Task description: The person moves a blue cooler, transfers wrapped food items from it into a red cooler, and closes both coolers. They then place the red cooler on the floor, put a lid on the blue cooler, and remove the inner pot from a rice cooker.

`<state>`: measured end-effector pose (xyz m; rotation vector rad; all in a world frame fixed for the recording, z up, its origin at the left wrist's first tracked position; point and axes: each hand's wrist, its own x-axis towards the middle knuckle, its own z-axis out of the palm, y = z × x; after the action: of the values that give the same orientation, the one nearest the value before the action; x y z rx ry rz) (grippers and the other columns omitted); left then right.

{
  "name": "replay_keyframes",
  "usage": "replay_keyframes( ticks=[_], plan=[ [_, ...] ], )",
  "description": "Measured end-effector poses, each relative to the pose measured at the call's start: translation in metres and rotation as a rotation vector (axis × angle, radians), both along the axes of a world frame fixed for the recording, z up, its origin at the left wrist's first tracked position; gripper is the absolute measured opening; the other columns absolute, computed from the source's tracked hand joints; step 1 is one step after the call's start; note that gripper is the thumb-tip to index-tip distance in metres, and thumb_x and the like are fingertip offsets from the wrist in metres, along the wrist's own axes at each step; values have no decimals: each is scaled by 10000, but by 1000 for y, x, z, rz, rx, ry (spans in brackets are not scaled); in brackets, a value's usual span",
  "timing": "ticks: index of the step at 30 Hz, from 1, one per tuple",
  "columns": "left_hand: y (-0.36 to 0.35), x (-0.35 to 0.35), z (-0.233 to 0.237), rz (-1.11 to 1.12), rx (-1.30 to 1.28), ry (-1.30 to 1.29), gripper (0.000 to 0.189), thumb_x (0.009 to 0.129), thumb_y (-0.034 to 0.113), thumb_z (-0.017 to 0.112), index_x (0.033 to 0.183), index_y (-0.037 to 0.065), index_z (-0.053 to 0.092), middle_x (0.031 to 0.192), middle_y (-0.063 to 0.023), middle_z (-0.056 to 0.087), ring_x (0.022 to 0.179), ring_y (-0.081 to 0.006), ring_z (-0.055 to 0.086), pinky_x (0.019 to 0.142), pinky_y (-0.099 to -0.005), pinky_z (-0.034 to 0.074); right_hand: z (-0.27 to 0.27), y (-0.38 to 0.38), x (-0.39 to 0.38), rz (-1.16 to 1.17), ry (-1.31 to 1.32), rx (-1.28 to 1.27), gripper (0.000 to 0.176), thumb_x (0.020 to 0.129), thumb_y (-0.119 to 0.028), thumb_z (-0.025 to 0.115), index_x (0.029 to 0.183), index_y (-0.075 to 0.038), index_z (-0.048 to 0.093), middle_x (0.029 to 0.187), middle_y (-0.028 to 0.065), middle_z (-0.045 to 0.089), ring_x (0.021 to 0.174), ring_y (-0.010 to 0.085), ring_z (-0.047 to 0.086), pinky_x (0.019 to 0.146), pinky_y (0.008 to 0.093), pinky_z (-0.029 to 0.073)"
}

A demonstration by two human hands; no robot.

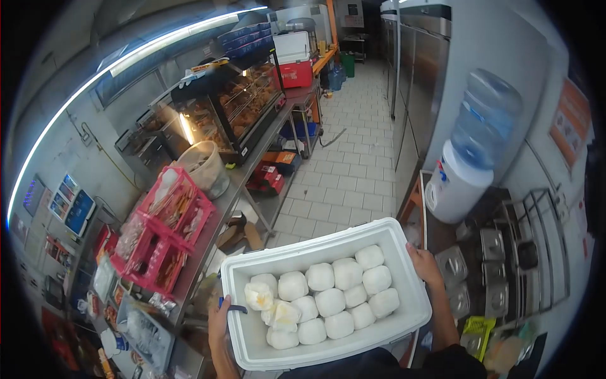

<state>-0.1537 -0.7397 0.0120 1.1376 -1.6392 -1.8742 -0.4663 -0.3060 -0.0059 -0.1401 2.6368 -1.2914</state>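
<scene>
A white cooler box, its lid off, is carried in front of my body between my two hands. Several round white paper-wrapped bundles lie in rows inside it. Two bundles at the left end have yellowish stains and looser wrapping. My left hand grips the left end of the box, beside a dark blue handle. At the right end, my right hand holds the box by its side. The fingers of both hands are partly hidden behind the walls.
On the left, a steel counter holds pink crates, a clear bucket and a lit food display case. A tiled aisle runs ahead. At right stand steel refrigerators, a water dispenser and metal pans.
</scene>
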Motion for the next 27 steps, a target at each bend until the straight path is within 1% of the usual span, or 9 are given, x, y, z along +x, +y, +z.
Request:
replay_keyframes(
  ticks=[4,11,13,16,18,20,23,24,27],
  plan=[
    [-51,-144,2,-58,70,-3,322,943,278,617,1004,-37,648,820,-103,684,651,-170,669,616,-301,556,2,-40,-126,-43,-22,75,706,967,-566,435,838,94,652,714,200,640,721,215,609,740,375,478],
    [-159,-421,-28,-235,169,7,319,944,294,622,925,-23,653,793,-88,680,632,-139,651,582,-268,527,-14,-94,-314,-205,-73,75,781,986,-591,349,965,126,657,888,229,687,896,280,648,852,383,473],
    [-187,-501,-46,-293,111,-6,318,938,300,636,924,-17,652,784,-72,673,633,-125,637,579,-257,512,-14,-110,-372,-281,-64,80,781,988,-591,340,973,121,660,893,226,689,893,278,647,855,385,472],
    [-213,-627,-28,-369,169,-43,317,931,307,650,924,-10,650,806,-63,674,667,-112,631,600,-261,511,-10,-136,-471,-298,-82,111,788,992,-594,322,985,117,662,893,220,692,880,270,646,853,394,470],
    [-236,-713,-37,-361,162,-18,308,930,304,650,940,-4,654,837,-65,677,703,-111,637,626,-257,511,-39,-143,-553,-325,-8,131,800,993,-601,307,981,116,663,879,213,693,866,260,645,844,392,471],
    [-242,-770,-54,-346,176,-29,302,930,299,650,963,-1,657,866,-67,680,735,-111,641,649,-256,511,-26,-161,-620,-283,-87,51,842,987,-634,263,980,100,678,864,189,696,867,237,654,825,378,482],
    [-274,-892,-56,-309,137,73,310,932,284,647,1038,-7,654,902,-69,680,761,-123,650,678,-261,516,-16,-201,-732,-320,-54,-5,820,985,-627,291,941,94,681,813,204,686,798,241,649,770,403,486],
    [-289,-924,-54,-345,116,25,313,935,279,643,1052,-11,649,899,-65,683,735,-124,654,666,-259,522,-16,-208,-759,-328,-54,25,826,983,-632,292,938,95,682,817,203,687,801,238,649,768,399,487],
    [-319,-1029,-44,-339,143,145,321,962,291,598,1039,-18,643,893,-74,685,689,-117,651,613,-247,521,-4,-243,-882,-299,-8,82,856,976,-652,275,926,99,683,825,188,692,814,230,652,766,386,488]
  ],
)
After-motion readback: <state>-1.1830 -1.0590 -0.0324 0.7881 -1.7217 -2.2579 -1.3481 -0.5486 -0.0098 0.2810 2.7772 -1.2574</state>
